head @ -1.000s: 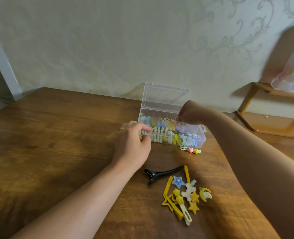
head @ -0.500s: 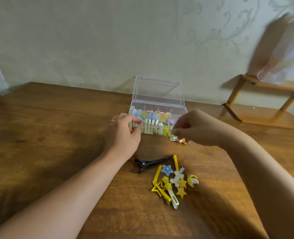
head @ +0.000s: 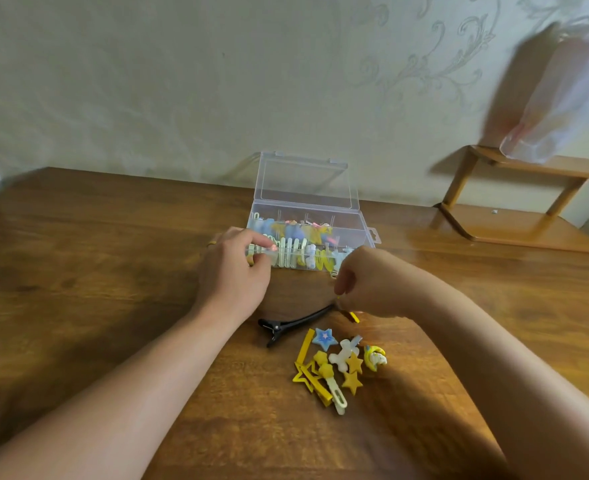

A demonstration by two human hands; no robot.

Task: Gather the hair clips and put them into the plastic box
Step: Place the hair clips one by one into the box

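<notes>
No legible text anywhere.

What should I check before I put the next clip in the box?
1. Box lid open: ok.
2. Left hand steadies the box's front left corner: ok.
3. Right hand pinches the yellow clip: ok, though how firmly, cannot tell.
4. Black clip lies right beside the yellow clip, may snag: cannot tell.
5. Free space at the box's right end: ok.
6. All clips gathered: not ok, a pile waits on the table.
</notes>
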